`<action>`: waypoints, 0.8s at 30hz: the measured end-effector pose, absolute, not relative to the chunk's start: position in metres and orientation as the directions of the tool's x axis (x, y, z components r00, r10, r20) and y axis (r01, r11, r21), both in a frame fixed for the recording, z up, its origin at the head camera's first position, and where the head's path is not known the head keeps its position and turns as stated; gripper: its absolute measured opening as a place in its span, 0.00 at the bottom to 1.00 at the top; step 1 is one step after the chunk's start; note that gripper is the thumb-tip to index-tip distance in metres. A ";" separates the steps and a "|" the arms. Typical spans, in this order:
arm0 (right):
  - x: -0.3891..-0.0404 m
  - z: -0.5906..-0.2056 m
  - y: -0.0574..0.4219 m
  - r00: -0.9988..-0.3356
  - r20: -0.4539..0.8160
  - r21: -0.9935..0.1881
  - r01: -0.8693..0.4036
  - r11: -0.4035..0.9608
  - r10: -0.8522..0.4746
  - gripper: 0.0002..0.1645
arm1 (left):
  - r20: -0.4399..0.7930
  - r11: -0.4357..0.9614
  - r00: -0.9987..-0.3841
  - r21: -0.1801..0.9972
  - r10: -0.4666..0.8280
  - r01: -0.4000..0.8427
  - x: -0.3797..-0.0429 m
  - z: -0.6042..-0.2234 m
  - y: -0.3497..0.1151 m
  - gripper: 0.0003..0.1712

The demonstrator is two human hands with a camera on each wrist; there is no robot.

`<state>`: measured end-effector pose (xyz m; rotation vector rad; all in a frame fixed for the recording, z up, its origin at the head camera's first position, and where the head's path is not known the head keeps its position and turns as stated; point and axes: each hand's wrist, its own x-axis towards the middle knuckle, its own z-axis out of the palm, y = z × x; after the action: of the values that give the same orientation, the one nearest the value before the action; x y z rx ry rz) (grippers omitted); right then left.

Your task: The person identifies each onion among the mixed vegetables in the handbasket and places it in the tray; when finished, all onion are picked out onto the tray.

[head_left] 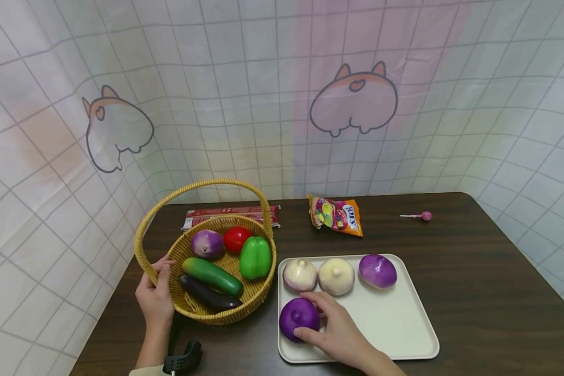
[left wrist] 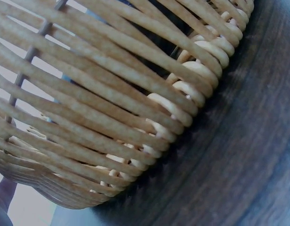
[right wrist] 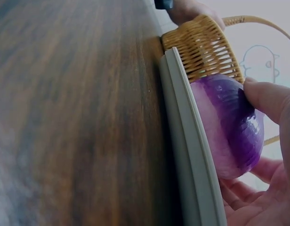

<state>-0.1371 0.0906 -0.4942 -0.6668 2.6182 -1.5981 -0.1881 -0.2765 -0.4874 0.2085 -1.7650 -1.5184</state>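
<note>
My left hand (head_left: 157, 298) grips the yellow wicker basket (head_left: 258, 301) at its left side, where the tall handle (head_left: 143, 256) meets the rim. Inside the basket lie a purple turnip (head_left: 207, 244), a tomato (head_left: 237, 239), a green bell pepper (head_left: 255, 258), a cucumber (head_left: 213, 275) and an eggplant (head_left: 209, 295). My right hand (head_left: 337, 329) holds another purple turnip (head_left: 297, 319) between thumb and fingers, at the front left corner of a white tray (head_left: 385, 334). In the right wrist view this turnip (right wrist: 225, 127) shows a paler pink underside, close over the tray.
Two whitish turnips, one at the tray's back left corner (head_left: 300, 275) and one beside it (head_left: 337, 277), sit near a purple one (head_left: 378, 271). Behind are a red packet (head_left: 258, 213), a colourful candy bag (head_left: 336, 215) and a lollipop (head_left: 425, 215) on the dark table (head_left: 479, 292).
</note>
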 end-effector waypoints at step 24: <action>-0.141 -0.488 0.092 -0.934 0.315 -0.877 -0.354 0.325 -0.169 0.24 | 0.460 0.293 -0.678 0.888 -0.574 0.355 -0.188 -0.488 -0.278 0.15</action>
<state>-0.1408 0.0920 -0.4877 -0.5357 2.6879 -1.8520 -0.1878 -0.2782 -0.4883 0.1981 -1.7785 -1.4956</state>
